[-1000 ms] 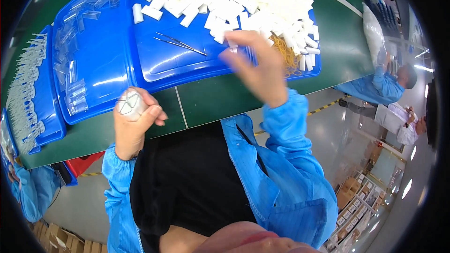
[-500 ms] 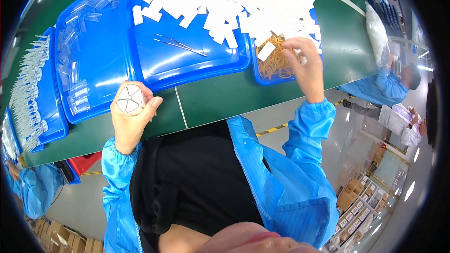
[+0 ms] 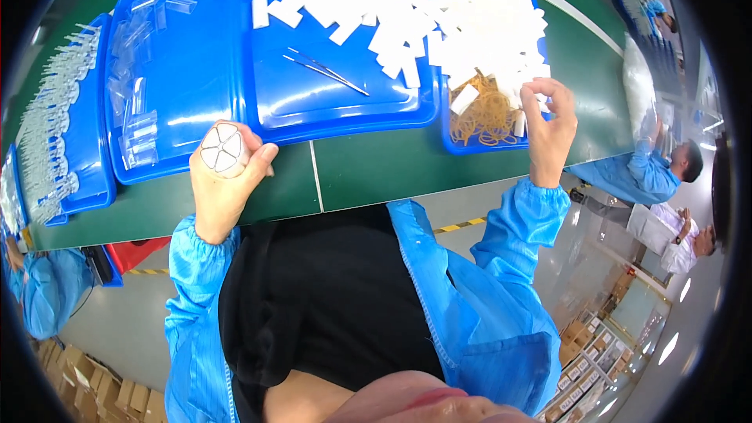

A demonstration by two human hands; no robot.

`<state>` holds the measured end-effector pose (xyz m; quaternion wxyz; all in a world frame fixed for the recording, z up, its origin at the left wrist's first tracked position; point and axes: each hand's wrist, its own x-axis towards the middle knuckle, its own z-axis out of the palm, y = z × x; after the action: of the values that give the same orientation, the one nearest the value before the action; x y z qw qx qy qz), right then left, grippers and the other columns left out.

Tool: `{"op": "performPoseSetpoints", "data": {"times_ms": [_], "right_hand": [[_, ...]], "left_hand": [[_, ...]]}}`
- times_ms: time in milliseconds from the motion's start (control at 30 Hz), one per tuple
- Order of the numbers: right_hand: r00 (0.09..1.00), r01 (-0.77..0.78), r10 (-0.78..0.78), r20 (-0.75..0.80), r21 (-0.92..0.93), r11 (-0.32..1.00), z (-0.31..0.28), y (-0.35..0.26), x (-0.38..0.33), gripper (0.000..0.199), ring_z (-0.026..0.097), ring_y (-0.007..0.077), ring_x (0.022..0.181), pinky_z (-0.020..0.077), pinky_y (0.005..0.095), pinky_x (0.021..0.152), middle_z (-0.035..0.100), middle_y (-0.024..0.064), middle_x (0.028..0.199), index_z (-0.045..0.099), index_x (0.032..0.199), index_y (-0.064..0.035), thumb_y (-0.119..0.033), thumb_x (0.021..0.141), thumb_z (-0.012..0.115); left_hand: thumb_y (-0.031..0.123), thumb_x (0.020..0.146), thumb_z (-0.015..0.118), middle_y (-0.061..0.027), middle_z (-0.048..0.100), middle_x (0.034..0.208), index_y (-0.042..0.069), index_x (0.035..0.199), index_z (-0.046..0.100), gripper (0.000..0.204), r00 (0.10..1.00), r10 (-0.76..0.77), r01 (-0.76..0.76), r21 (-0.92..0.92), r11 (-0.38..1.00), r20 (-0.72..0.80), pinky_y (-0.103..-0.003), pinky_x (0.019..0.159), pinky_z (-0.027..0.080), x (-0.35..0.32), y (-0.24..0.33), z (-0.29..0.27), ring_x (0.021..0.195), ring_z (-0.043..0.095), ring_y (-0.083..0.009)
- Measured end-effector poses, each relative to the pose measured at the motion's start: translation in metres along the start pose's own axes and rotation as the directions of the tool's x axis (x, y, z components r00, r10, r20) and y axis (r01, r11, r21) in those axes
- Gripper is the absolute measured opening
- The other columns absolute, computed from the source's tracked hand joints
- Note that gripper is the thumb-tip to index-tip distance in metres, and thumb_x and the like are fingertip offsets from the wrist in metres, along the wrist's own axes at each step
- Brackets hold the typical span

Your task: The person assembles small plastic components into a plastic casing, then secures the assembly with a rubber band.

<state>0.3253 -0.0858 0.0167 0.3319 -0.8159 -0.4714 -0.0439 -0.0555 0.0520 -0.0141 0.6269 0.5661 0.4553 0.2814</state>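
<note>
My left hand (image 3: 221, 192) is wrapped round a bundle of white wedge-ended pieces (image 3: 222, 149) above the table's near edge. The bundle's round end faces up, its wedges outlined in dark lines. My right hand (image 3: 554, 129) is at the right edge of a blue tray (image 3: 456, 146); its thumb and forefinger are pinched together beside the white pieces. Whatever is between those fingertips is too small to make out. In that tray lie a heap of tan rubber bands (image 3: 482, 127) and many white pieces (image 3: 486, 19).
The middle blue tray (image 3: 274, 121) holds white blocks (image 3: 337, 0) and metal tweezers (image 3: 329, 73). Left of it, another tray has clear plastic pieces (image 3: 141, 137). Pale spiky parts (image 3: 59, 125) fill a far-left tray. Co-workers in blue (image 3: 646, 166) and white stand at right.
My right hand has moved right, from over the rubber bands to the tray's right edge, and its fingers have closed into a pinch. The left hand still holds the bundle, now slightly tilted.
</note>
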Motion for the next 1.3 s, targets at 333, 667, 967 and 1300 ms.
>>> {"op": "performPoseSetpoints", "data": {"times_ms": [333, 667, 967, 1300], "right_hand": [[0.951, 0.214, -0.196, 0.239, -0.053, 0.975, 0.018, 0.001, -0.003, 0.017, 0.063, 0.0285, 0.088, 0.0495, 0.0380, 0.081, 0.066, 0.0105, 0.091, 0.072, 0.098, -0.0055, -0.002, 0.081, 0.075], [0.991, -0.132, 0.134, -0.024, 0.071, 0.989, 0.012, -0.014, 0.006, 0.015, 0.068, 0.0137, 0.079, 0.0489, 0.0286, 0.075, 0.075, 0.0070, 0.087, 0.074, 0.098, -0.0024, -0.014, 0.089, 0.073], [0.964, -0.227, 0.171, 0.205, 0.293, 0.929, 0.029, -0.020, 0.024, 0.015, 0.065, 0.0116, 0.078, 0.0493, 0.0275, 0.072, 0.074, 0.0045, 0.087, 0.072, 0.095, -0.0016, -0.016, 0.089, 0.074], [0.945, -0.124, -0.086, 0.317, 0.587, 0.800, 0.064, -0.110, 0.004, 0.008, 0.062, 0.0101, 0.083, 0.0494, 0.0264, 0.076, 0.071, 0.0043, 0.089, 0.070, 0.093, -0.0014, -0.008, 0.089, 0.073]], "left_hand": [[-0.005, 0.085, 0.072, -0.0124, 0.071, 0.092, 0.003, 0.093, 0.057, 0.019, 0.960, 0.277, -0.278, -0.018, 0.961, -0.032, -0.033, 0.084, 0.056, 0.005, -0.007, 0.005, 0.093, 0.070, -0.0217], [-0.004, 0.087, 0.072, -0.0122, 0.071, 0.091, 0.001, 0.091, 0.059, 0.015, 0.998, 0.061, -0.061, -0.130, 0.990, 0.000, -0.030, 0.076, 0.059, 0.003, -0.003, 0.008, 0.083, 0.072, -0.0190], [-0.004, 0.085, 0.074, -0.0186, 0.071, 0.108, 0.001, 0.092, 0.058, 0.019, 0.987, 0.160, -0.160, -0.168, 0.973, -0.010, -0.032, 0.086, 0.057, 0.008, 0.004, 0.015, 0.098, 0.071, -0.0222], [0.001, 0.078, 0.083, -0.0154, 0.059, 0.136, 0.002, 0.087, 0.061, 0.023, 0.906, 0.420, -0.422, -0.144, 0.895, -0.041, -0.037, 0.102, 0.050, 0.024, -0.001, 0.033, 0.128, 0.057, -0.0256]]}}
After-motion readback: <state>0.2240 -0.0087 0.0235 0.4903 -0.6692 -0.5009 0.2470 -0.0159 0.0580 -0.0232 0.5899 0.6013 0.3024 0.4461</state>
